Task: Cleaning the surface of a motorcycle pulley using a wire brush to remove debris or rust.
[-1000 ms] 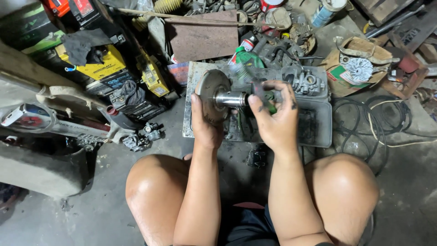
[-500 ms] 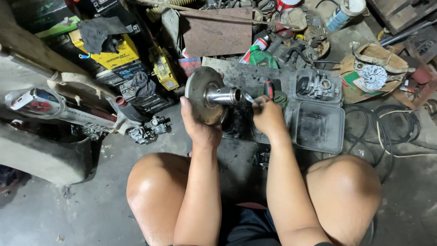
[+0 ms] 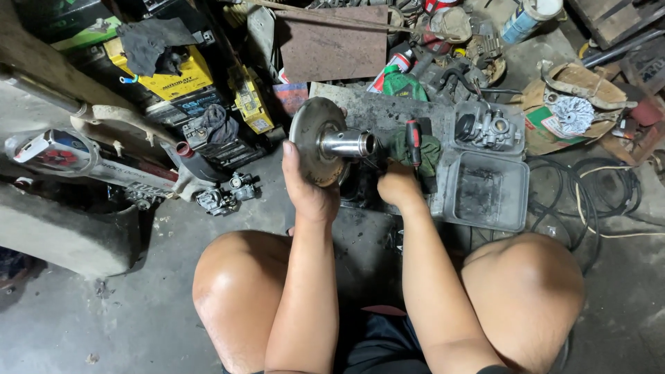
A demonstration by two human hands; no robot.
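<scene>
Above your knees, your left hand (image 3: 308,190) grips the metal disc (image 3: 315,138) off the floor, fingers wrapped round its rim; your right hand (image 3: 396,185), fingers curled and hidden, rests by the screwdriver (image 3: 413,140), which looks not yet lifted.

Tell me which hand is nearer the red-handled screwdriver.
Right. The right hand sits just below the red-handled screwdriver; the left hand grips the metal pulley disc farther off, left of it.

Yellow-labelled battery boxes (image 3: 170,79) far left; torn cardboard carton (image 3: 554,114) far right.
</scene>
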